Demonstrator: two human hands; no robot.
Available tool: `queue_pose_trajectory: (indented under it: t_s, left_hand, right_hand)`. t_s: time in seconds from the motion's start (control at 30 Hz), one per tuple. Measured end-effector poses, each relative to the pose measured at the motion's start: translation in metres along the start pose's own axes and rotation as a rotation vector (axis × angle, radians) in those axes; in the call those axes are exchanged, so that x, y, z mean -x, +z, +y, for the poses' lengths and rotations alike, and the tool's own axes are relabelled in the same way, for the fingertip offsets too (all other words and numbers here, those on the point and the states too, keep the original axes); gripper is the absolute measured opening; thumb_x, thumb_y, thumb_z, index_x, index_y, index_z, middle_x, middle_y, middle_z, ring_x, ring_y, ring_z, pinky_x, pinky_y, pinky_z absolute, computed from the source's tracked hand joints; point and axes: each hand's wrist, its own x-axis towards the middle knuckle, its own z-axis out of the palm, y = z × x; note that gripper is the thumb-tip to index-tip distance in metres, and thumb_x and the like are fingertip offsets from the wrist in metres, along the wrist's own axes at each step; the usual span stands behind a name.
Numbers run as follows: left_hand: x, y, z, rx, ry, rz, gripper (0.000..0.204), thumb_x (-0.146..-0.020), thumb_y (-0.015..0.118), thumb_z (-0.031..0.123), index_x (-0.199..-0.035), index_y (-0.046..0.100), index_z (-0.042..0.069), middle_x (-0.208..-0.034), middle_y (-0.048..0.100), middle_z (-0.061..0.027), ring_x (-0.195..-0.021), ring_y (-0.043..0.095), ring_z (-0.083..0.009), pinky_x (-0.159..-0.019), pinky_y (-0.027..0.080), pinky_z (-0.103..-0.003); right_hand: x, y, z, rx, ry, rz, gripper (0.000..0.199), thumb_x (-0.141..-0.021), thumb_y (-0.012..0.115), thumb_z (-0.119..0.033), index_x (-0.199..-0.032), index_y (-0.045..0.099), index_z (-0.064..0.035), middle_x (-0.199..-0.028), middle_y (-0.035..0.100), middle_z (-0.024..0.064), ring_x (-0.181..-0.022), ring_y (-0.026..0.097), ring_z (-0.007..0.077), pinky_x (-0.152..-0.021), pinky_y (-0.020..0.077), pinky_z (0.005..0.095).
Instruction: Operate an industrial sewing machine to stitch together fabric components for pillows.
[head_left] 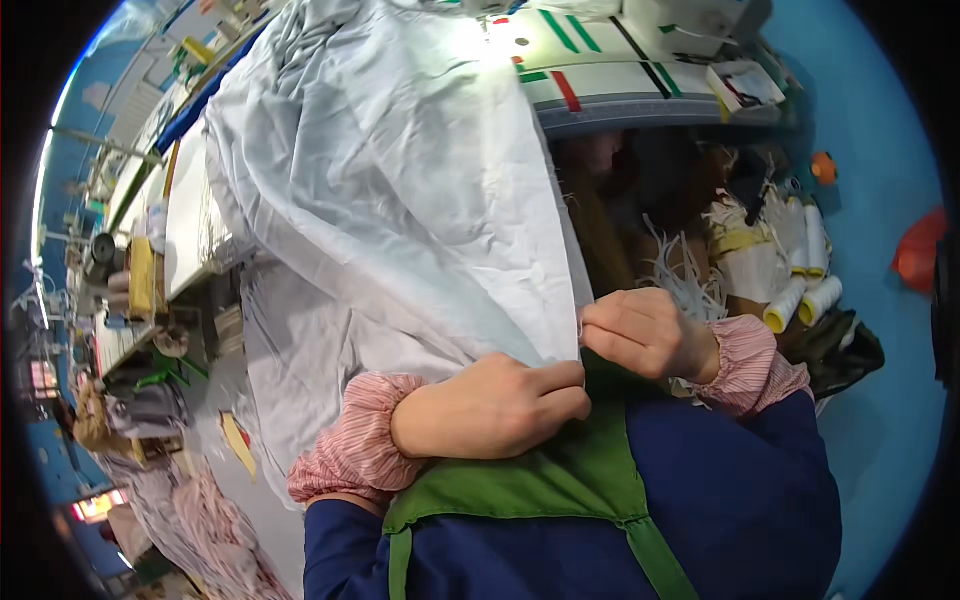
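Left hand (490,405): back turned up, knuckles bent, fingers curled and pointing right, tips closed in a pinch. Left forearm (362,435) ran from the near left toward the far right. Right hand (645,333): set slightly farther and to the right, fingers flexed and pointing left, tips also pinched. Right forearm (762,365) angled inward from the near right; elbow bent. Hands were just beside each other, contact between them not discernible.
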Motion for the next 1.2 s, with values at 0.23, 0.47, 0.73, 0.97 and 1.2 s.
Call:
queue_pose_trajectory:
  t_s: [0.23,0.47,0.73,0.97,1.2]
  left_hand:
    - [-0.024,0.005,-0.008,0.097,0.015,-0.11,0.012,-0.083,0.058,0.01,-0.094,0.053,0.005,-0.083,0.048,-0.0094,-0.059,0.057,-0.0274,-0.05,0.047,-0.039]
    - [0.015,-0.056,-0.122,0.057,-0.273,0.375,0.033,-0.082,0.069,0.004,-0.115,0.062,0.006,-0.1,0.066,-0.01,-0.081,0.064,-0.0238,-0.07,0.051,-0.034]
    - [0.077,-0.141,-0.275,-0.878,-1.143,0.558,0.085,-0.087,0.054,0.063,-0.146,0.036,0.004,-0.149,0.034,-0.0256,-0.138,0.028,-0.045,-0.114,0.018,-0.05]
    - [0.078,-0.179,-0.316,-0.882,-1.135,0.495,0.083,-0.086,0.058,0.056,-0.145,0.035,0.003,-0.15,0.032,-0.0264,-0.136,0.031,-0.0451,-0.113,0.021,-0.047]
    - [0.063,-0.222,-0.354,-0.777,-0.985,0.557,0.078,-0.085,0.065,0.05,-0.141,0.039,0.001,-0.139,0.043,-0.0241,-0.126,0.04,-0.044,-0.108,0.029,-0.045]
  right_hand:
    - [0.004,-0.009,0.011,-0.1,-0.15,0.017,0.013,-0.065,0.065,-0.006,-0.076,0.061,-0.0018,-0.093,0.064,0.0059,-0.075,0.064,0.0158,-0.055,0.0529,0.0264]
    - [0.065,0.029,0.019,-0.259,0.273,-0.07,0.01,-0.068,0.066,-0.003,-0.077,0.061,-0.0041,-0.079,0.062,0.0052,-0.068,0.062,0.0208,-0.056,0.0507,0.0315]
    - [0.077,0.077,0.054,-0.633,0.678,-0.085,0.011,-0.069,0.07,-0.001,-0.078,0.063,-0.0031,-0.076,0.065,0.009,-0.07,0.065,0.0276,-0.064,0.0524,0.0359]
    - [0.065,0.087,0.092,-0.682,0.659,-0.063,0.015,-0.065,0.072,0.001,-0.079,0.065,-0.003,-0.08,0.066,0.0077,-0.07,0.065,0.0241,-0.062,0.0525,0.0336]
    - [0.041,0.092,0.118,-0.675,0.681,0.05,0.019,-0.062,0.073,0.004,-0.078,0.065,-0.0038,-0.082,0.066,0.0057,-0.069,0.064,0.0226,-0.059,0.0515,0.0325]
